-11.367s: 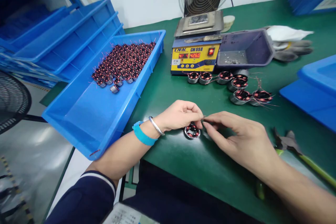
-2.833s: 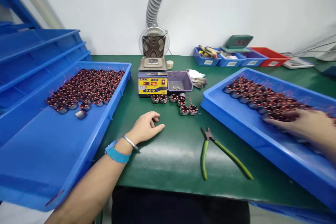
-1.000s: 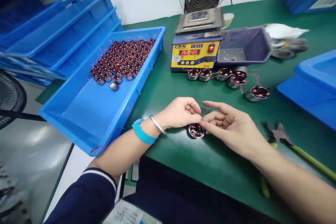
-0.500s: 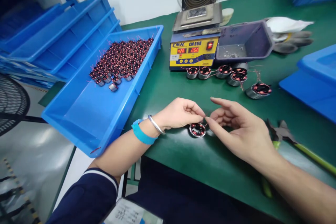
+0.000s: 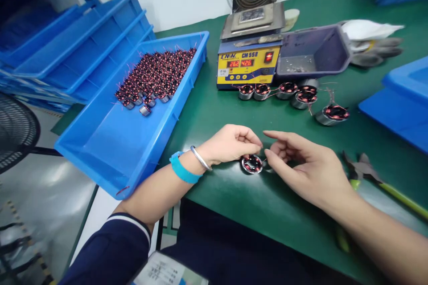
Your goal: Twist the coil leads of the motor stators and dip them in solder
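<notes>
1. One wound stator (image 5: 258, 167) lies on the green table (image 5: 207, 120), ring face up, just below L hand (image 5: 227, 144) and to the near left of R thumb. Upper L edge partly hidden by L hand.

2. L fingers: thumb + index tips together, above stator's upper edge. Whether wire sits btwn them: can't tell.

3. R hand (image 5: 310, 169): thumb + index apart, other fingers curled. A fine copper lead (image 5: 265, 159) runs up by R thumb tip; contact can't be confirmed.

4. Handling, my judgement: pinch lead near its free end, light pull only; ring is small + light, so a hard tug would prob. drag or tip it. Steady the rim w/ a spare fingertip.

5. Also judged: work one lead at a time, tips clear of coils; avoid sharp kinks at the coil exit, where wire/enamel prob. weakest. R thumb + index should meet squarely on wire, else it slips.

6. Nearby: diagonal cutters (image 5: 363, 169), jaws spread, partly under R forearm; watch for sleeve/wrist snag. More stators (image 5: 262, 92) w/ loose leads in front of CM 558 solder pot (image 5: 247, 64); many more in blue L tray (image 5: 100, 129).
</notes>
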Action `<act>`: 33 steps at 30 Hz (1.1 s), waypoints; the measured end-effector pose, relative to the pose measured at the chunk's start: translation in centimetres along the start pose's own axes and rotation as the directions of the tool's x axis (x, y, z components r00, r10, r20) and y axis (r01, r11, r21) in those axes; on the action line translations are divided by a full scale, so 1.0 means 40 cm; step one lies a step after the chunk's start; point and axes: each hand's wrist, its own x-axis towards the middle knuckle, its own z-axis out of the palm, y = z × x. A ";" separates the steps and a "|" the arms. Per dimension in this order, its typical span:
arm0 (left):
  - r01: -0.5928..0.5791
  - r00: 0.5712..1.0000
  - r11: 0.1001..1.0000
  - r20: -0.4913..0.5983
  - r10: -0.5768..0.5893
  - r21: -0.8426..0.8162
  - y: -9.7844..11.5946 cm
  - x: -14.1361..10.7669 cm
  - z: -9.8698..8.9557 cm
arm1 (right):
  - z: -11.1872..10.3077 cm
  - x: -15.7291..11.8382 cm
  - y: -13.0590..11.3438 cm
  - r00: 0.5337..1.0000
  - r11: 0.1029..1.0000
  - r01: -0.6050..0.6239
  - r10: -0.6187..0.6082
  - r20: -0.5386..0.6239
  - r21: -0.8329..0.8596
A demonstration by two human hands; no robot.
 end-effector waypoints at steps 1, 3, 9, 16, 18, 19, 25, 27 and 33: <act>-0.017 1.000 1.000 0.016 0.017 0.001 -0.001 0.002 -0.002 | 0.000 0.001 -0.001 1.000 1.000 -0.012 0.012 0.004 0.007; -0.041 0.998 0.999 0.052 0.041 0.010 -0.006 0.005 -0.005 | 0.001 0.003 -0.006 0.999 0.999 -0.024 0.023 0.037 0.028; -0.066 0.997 0.998 0.051 0.066 0.005 -0.020 0.014 -0.006 | -0.007 0.003 -0.021 0.992 0.993 0.118 -0.118 0.047 0.003; -0.131 0.984 0.991 0.121 0.134 -0.031 -0.024 0.009 -0.013 | -0.013 0.011 0.012 0.998 0.998 -0.056 0.056 0.014 -0.021; -0.134 0.976 0.991 0.170 0.136 -0.026 -0.022 0.009 -0.016 | -0.012 0.012 0.013 0.997 0.998 -0.068 0.068 0.033 -0.005; -0.132 0.974 0.991 0.184 0.134 -0.026 -0.022 0.009 -0.016 | -0.013 0.012 0.011 0.997 0.998 -0.067 0.067 0.035 -0.001; -0.081 0.992 0.994 0.088 0.087 -0.075 -0.031 0.013 -0.013 | -0.042 0.009 0.010 0.996 0.996 -0.091 0.091 0.006 -0.006; -0.057 0.997 0.994 0.047 0.062 -0.094 -0.031 0.012 -0.010 | -0.054 0.012 0.014 0.996 0.996 -0.083 0.084 0.025 -0.015; 0.039 0.999 0.996 0.019 -0.037 -0.079 -0.006 0.002 0.003 | -0.052 0.023 0.016 0.984 0.984 -0.167 0.162 0.079 0.064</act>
